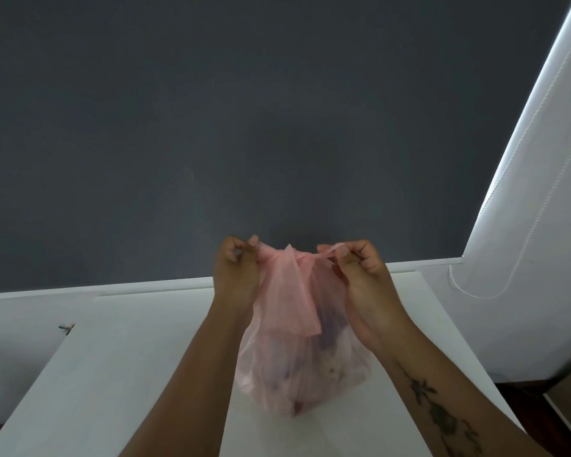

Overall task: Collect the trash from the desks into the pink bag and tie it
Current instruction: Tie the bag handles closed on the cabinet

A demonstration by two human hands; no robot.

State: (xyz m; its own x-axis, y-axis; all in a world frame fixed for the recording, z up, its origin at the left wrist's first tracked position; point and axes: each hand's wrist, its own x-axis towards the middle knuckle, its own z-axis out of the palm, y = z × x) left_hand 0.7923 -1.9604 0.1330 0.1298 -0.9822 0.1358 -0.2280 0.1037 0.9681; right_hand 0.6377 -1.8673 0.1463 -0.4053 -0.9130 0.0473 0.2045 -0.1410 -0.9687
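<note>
Together, hands (236,275) on pink bag (287,357)

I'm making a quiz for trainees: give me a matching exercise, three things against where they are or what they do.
1 translucent pink plastic bag
2 left hand
3 dark grey wall

a behind the white desk
b rests on the desk, trash inside
c pinches the bag's top

Pairs: 1-b, 2-c, 3-a

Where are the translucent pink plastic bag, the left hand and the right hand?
Translucent pink plastic bag (297,367), head view, on its bulging body.
Left hand (236,275), head view, mid-hand.
Right hand (363,282), head view, mid-hand.
</note>
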